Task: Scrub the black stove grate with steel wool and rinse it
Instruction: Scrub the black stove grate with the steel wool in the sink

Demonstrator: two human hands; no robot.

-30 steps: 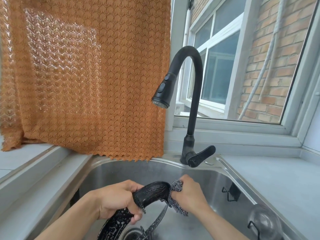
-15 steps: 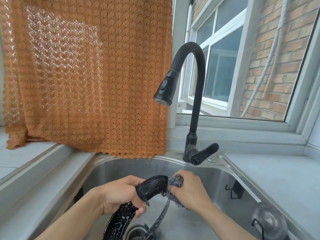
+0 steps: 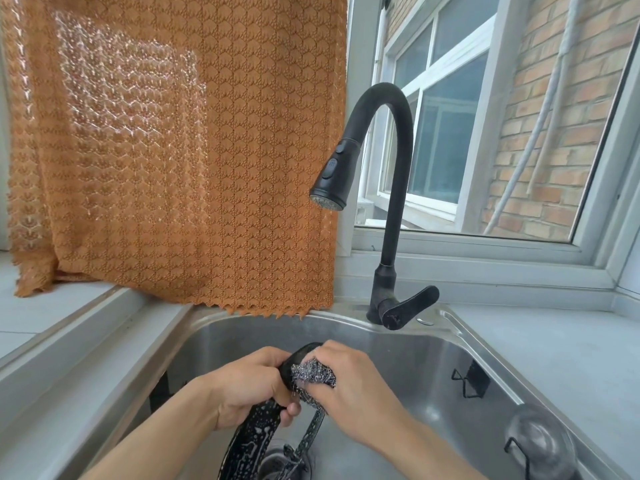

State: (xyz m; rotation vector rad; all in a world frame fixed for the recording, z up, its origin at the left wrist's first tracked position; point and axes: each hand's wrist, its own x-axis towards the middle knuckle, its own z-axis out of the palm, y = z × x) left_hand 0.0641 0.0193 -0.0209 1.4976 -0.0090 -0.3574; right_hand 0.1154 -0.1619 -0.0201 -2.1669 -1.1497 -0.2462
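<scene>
Over the stainless steel sink [image 3: 433, 362], the left hand [image 3: 249, 386] is clamped around the curved rim of the black stove grate [image 3: 256, 434], glossy and flecked with suds. The right hand [image 3: 349, 386] presses a wiry, silvery wad of steel wool [image 3: 311, 372] against its top edge. The grate's lower part is cut off by the frame.
</scene>
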